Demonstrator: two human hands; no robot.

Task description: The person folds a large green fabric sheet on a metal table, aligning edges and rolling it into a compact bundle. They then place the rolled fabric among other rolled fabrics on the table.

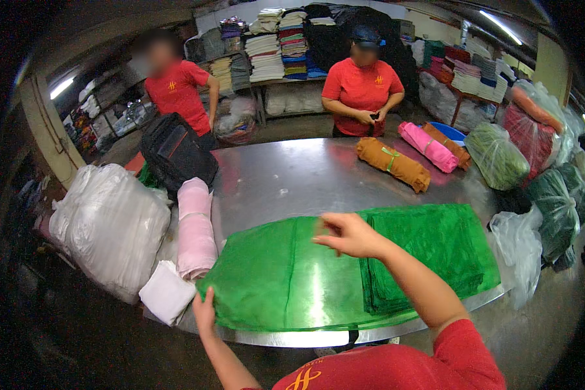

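Observation:
A sheer green cloth point(258, 273) lies spread across the metal table, the table's sheen showing through it. At its near left corner, my left hand point(204, 312) holds the edge, partly over the cloth. My right hand point(348, 235) is over the middle of the cloth with fingers curled and thumb apart, slightly blurred; I see nothing in it. Under or beside my right forearm sits a darker, many-layered stack of the same green fabric point(429, 243), neatly folded.
Left of the cloth are a pink fabric roll point(195, 229), a folded white cloth point(166, 292), a plastic-wrapped bundle point(112, 224) and a black backpack point(175, 151). Brown point(395, 163) and pink rolls point(429, 146) lie at the far right. Two people in red shirts stand across the metal table point(273, 165).

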